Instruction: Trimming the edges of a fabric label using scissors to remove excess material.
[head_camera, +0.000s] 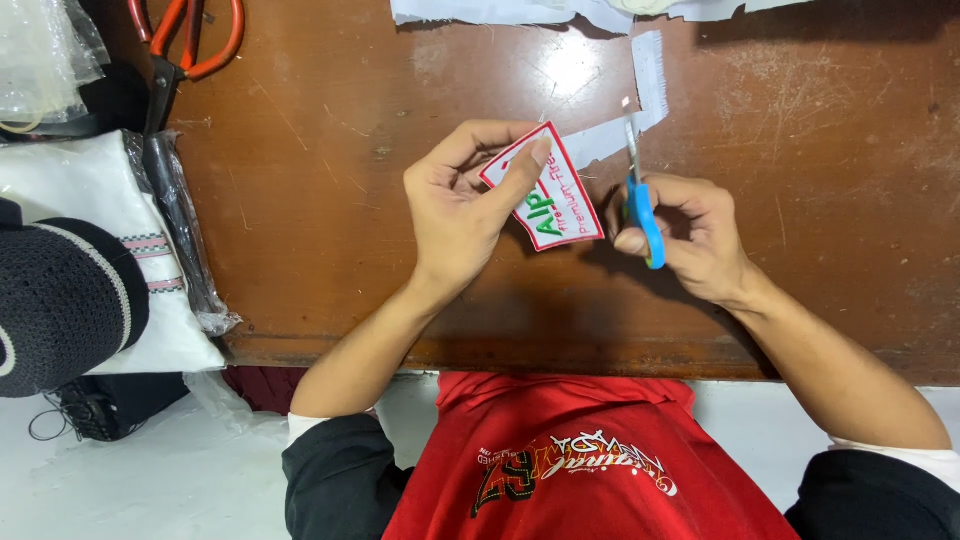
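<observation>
My left hand (462, 205) pinches a white embroidered patch (556, 200) with a red border and green and red lettering, held tilted above the brown wooden table (330, 200). A strip of white fabric backing (640, 95) trails from the patch toward the far side. My right hand (690, 235) grips small blue-handled scissors (640, 205), blades pointing away from me, right beside the patch's right edge.
Large orange-handled scissors (185, 45) lie at the far left. White fabric in clear plastic (130, 240) and a dark knitted item (60, 300) sit at the left edge. More white fabric scraps (510, 10) lie along the far edge.
</observation>
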